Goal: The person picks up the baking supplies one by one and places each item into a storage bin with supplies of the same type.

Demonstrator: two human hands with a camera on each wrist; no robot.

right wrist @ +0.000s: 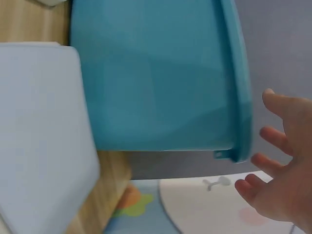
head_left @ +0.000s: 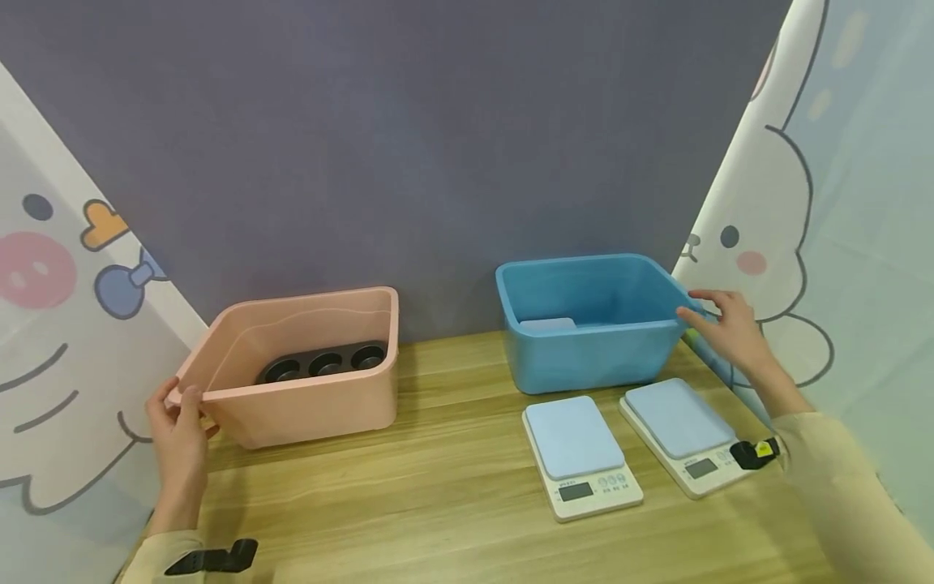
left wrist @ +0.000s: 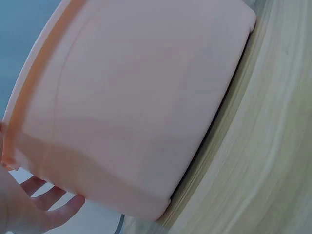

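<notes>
My left hand (head_left: 178, 442) grips the near left corner of a pink plastic bin (head_left: 306, 410), its thumb at the rim and fingers round the outer side. A dark muffin pan (head_left: 326, 362) lies inside that bin. Beside the right end of a blue plastic bin (head_left: 594, 357) is my right hand (head_left: 730, 332), fingers spread. The right wrist view shows a gap between those fingers and the rim. Inside the blue bin a flat white object (head_left: 547, 324) shows only partly. Two white kitchen scales, one left (head_left: 584, 458) and one right (head_left: 682, 438), lie before the blue bin.
Both bins stand at the back of the wooden table (head_left: 452, 487), with a stretch of tabletop between them. A grey panel (head_left: 438, 162) rises behind. Cartoon-printed curtains hang at the left (head_left: 66, 349) and right (head_left: 861, 268).
</notes>
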